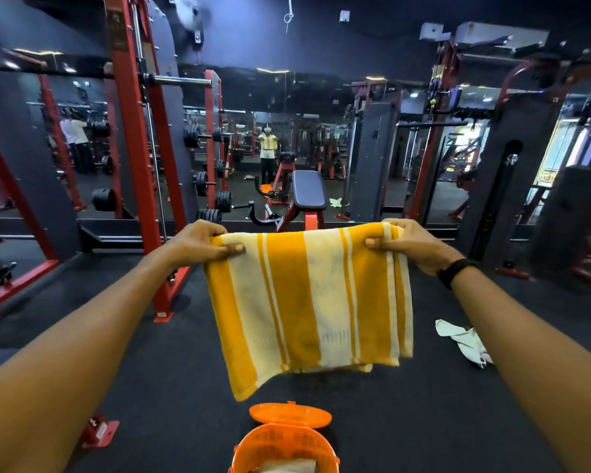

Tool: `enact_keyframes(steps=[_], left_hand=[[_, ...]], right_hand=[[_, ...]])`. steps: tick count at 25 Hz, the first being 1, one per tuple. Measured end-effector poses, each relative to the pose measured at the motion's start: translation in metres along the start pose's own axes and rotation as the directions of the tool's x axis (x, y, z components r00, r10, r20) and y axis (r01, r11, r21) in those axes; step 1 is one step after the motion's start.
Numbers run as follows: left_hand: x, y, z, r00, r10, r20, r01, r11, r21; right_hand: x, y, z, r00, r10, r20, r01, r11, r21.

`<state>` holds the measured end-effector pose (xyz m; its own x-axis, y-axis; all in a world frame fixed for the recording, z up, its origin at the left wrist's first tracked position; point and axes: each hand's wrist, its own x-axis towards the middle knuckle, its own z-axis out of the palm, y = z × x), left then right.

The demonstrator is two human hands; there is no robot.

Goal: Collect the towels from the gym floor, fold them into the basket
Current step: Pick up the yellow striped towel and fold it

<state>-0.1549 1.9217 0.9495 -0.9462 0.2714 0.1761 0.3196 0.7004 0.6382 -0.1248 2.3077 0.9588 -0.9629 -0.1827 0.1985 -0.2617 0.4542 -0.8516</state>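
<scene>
- Towels are the business here: nearest of all, a pale folded one (289, 466) lies inside the orange basket (284, 445) at the bottom edge of the view, only its top showing.
- Orange lid (290, 415) of the basket stands open, tipped back on the far side of the rim, over the dark gym floor (151, 370).
- Above the basket hangs a yellow-and-cream striped towel (307, 298), doubled over, its top edge stretched level between both hands and its lower edge clear of the lid.
- Left hand (198, 242) grasps the towel's top left corner, thumb on the near face and fingers (212, 230) curled behind.
- Right hand (410, 244) grasps the top right corner the same way; a black band (456, 271) sits on that wrist.
- White towel (463, 339) lies crumpled on the floor to the right, well apart from the basket.
- Farther off stands a padded bench (308, 192) on a red frame, with another pale cloth (335, 202) on the floor just beside it.
- Red rack (133, 148) with weight plates rises at left.
</scene>
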Motion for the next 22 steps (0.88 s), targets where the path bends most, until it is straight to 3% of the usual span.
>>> enact_keyframes(steps=[3,5,7,10,14,16,18,20,22], left_hand=[[0.012,0.015,0.014,0.992,-0.09,-0.089,0.104,0.981,0.164],[0.018,0.032,0.019,0.978,-0.178,-0.105,0.198,0.954,0.227],[0.021,0.05,0.021,0.969,-0.23,-0.094,0.247,0.931,0.268],[0.02,0.067,0.025,0.958,-0.287,-0.028,0.284,0.923,0.261],[0.011,0.091,0.041,0.935,-0.346,0.077,0.354,0.923,-0.152],[0.01,0.102,0.053,0.941,-0.325,0.089,0.337,0.906,-0.255],[0.01,0.106,0.059,0.945,-0.318,0.076,0.324,0.879,-0.35],[0.013,0.107,0.061,0.939,-0.331,0.096,0.336,0.816,-0.47],[0.013,0.109,0.064,0.942,-0.289,0.167,0.332,0.758,-0.561]], right_hand=[[0.012,-0.001,0.025,0.939,-0.109,-0.326,0.014,0.96,-0.281],[0.018,-0.005,0.045,0.893,-0.183,-0.41,-0.013,0.902,-0.432],[0.02,-0.008,0.057,0.881,-0.205,-0.426,-0.022,0.882,-0.47],[0.018,-0.011,0.059,0.904,-0.206,-0.374,0.013,0.889,-0.458],[0.015,-0.026,0.076,0.936,-0.216,-0.279,0.094,0.916,-0.391],[0.017,-0.035,0.09,0.938,-0.248,-0.243,0.147,0.917,-0.37],[0.017,-0.04,0.095,0.969,-0.206,-0.135,0.173,0.96,-0.222],[0.015,-0.039,0.092,0.993,-0.099,0.063,0.102,0.994,-0.035],[0.016,-0.032,0.092,0.989,-0.093,0.112,0.11,0.981,-0.157]])
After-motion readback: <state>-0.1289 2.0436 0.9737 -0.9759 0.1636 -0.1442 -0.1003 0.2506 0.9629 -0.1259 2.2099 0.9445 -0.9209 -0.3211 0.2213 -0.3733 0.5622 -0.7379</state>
